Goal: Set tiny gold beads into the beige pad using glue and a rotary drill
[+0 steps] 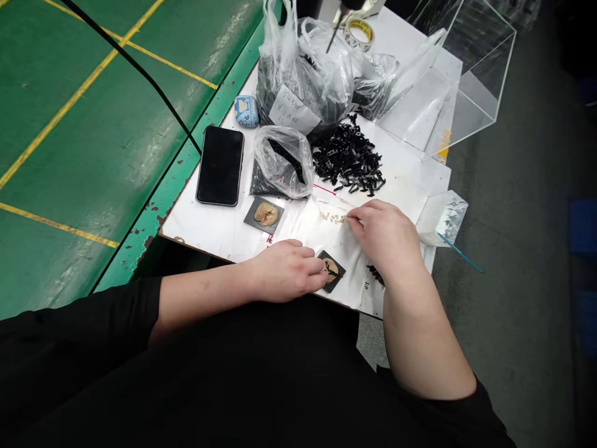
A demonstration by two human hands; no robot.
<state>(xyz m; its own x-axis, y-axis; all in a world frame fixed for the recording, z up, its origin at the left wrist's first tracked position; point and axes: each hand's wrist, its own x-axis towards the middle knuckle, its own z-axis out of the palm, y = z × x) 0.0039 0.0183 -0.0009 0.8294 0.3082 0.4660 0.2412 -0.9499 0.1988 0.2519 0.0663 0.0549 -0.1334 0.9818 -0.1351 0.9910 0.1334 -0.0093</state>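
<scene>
My left hand (298, 269) is curled, its thumb and fingertips closed at a small black plastic part (333, 271). That part lies over the tan round pad of a dark square block (336, 283) near the table's front edge. My right hand (385, 233) pinches at the right end of a scatter of tiny gold-coloured rings (333, 218) on white paper; whatever is between its fingertips is too small to make out. A second dark block with a tan pad (265, 213) lies to the left. Partly hidden by my right wrist is a small group of dark parts (375, 274).
Behind my hands lie a heap of black plastic parts (349, 155), an open clear bag (284, 162) and larger plastic bags (303, 74). A phone (220, 166) lies left. A tape roll (359, 33), clear acrylic box (480, 74) and tilted small container (443, 216) stand farther round.
</scene>
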